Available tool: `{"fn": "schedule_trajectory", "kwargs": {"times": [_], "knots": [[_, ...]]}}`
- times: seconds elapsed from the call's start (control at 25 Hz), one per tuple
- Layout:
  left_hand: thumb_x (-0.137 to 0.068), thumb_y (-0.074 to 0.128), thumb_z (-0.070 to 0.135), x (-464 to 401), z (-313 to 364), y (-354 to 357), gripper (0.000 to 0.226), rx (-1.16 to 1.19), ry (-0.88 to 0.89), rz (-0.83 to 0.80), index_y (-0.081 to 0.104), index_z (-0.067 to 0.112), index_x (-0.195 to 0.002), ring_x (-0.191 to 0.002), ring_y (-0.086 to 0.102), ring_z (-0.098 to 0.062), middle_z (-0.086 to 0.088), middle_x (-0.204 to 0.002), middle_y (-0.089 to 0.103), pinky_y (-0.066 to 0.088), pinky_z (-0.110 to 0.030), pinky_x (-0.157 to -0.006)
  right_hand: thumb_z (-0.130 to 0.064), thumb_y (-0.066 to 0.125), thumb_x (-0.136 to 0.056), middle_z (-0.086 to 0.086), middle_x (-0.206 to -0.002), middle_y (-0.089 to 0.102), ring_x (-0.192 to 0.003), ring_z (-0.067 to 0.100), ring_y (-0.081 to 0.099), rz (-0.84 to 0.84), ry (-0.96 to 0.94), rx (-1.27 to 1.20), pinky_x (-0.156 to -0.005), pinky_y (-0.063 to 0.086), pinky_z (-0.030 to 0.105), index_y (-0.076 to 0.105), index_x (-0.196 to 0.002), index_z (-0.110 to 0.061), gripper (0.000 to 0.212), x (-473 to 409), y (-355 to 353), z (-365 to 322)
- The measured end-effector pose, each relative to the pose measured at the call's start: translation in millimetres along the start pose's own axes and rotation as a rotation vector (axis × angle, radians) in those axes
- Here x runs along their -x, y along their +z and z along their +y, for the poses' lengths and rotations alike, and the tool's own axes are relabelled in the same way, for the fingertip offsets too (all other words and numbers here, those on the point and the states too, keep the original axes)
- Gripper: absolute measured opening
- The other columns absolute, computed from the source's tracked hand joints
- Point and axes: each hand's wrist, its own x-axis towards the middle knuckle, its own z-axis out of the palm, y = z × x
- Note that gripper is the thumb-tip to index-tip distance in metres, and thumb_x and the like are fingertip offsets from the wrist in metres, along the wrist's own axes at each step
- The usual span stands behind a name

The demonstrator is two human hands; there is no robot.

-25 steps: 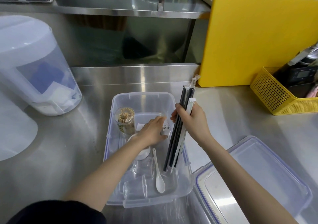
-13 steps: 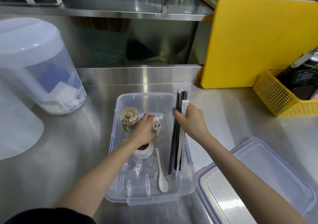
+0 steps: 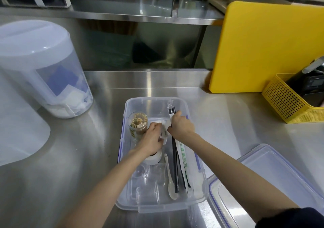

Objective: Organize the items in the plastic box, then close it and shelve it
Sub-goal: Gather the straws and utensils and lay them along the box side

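Note:
The clear plastic box (image 3: 152, 103) stands open on the steel counter, and its lid (image 3: 263, 184) lies at the lower right. My left hand (image 3: 152, 139) is inside the box, closed on a small white plastic piece (image 3: 164, 131). My right hand (image 3: 181, 125) grips the upper end of a bundle of black straws and wrapped chopsticks (image 3: 177, 166), which lies flat along the box's right side. The right thumb touches the white piece. In the box are also a toothpick jar (image 3: 138, 124), a white roll (image 3: 155, 158), a white spoon (image 3: 171, 184) and clear cups (image 3: 149, 191).
A large translucent lidded bin (image 3: 40, 70) stands at the left. A yellow cutting board (image 3: 266, 49) leans at the back right, next to a yellow mesh basket (image 3: 289, 105) holding a black device. A steel shelf (image 3: 140, 17) runs above the counter's back.
My right hand has lowered the bundle from a tilted, raised position to flat along the box's right side. My left hand has picked up the white piece and brought it beside my right hand.

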Motion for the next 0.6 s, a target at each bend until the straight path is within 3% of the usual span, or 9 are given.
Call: {"fn": "schedule_trajectory", "kwargs": {"times": [0.16, 0.44, 0.6], "knots": [[-0.089, 0.047, 0.006, 0.7, -2.4, 2.0, 0.061, 0.027, -0.011, 0.000, 0.019, 0.004, -0.144, -0.131, 0.038, -0.028, -0.010, -0.146, 0.026, 0.033, -0.033, -0.108, -0.007, 0.051, -0.090, 0.017, -0.121, 0.059, -0.111, 0.033, 0.059, -0.059, 0.038, 0.099, -0.082, 0.047, 0.033, 0.033, -0.124, 0.003, 0.039, -10.0, 12.2, -2.6], [-0.089, 0.049, 0.007, 1.2, -3.0, 1.9, 0.061, 0.043, -0.003, -0.007, 0.021, 0.004, -0.143, -0.131, 0.037, -0.028, -0.012, -0.146, 0.026, 0.032, -0.032, -0.109, -0.010, 0.045, -0.093, 0.020, -0.135, 0.049, -0.125, 0.035, 0.049, -0.119, 0.095, 0.158, -0.095, 0.046, 0.039, 0.027, -0.132, 0.005, 0.046, -14.4, 27.8, -1.2], [-0.088, 0.049, 0.006, 1.3, -3.1, 2.0, 0.060, 0.043, 0.003, -0.011, 0.023, 0.004, -0.142, -0.130, 0.038, -0.029, -0.013, -0.144, 0.028, 0.032, -0.033, -0.109, -0.012, 0.049, -0.092, 0.021, -0.140, 0.041, -0.130, 0.034, 0.044, -0.116, 0.088, 0.150, -0.099, 0.044, 0.036, 0.014, -0.140, 0.009, 0.063, -13.6, 26.9, -1.7]]}}
